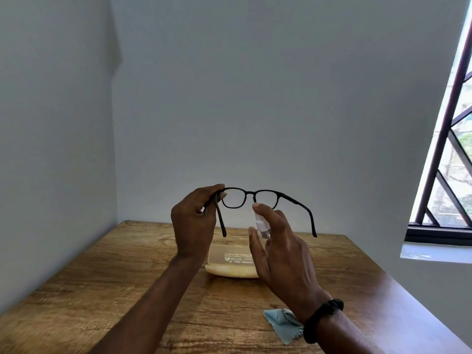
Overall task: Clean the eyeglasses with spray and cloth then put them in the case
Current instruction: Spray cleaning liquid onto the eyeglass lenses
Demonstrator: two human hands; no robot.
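L hand (194, 226) pinches glasses (255, 198) by hinge; R hand (283, 254) grips spray (263, 226) above case (229, 261), cloth (283, 325) on table (102, 290)

Wooden worktop (102, 282), brown with pronounced grain, set into a room corner against plain pale grey walls (255, 98). Window (449, 154) at right, fitted with a dark metal grille of diagonal bars; foliage and daylight visible beyond. Pale sill (434, 252) below the window frame. Black wristband (323, 319) on one wrist.
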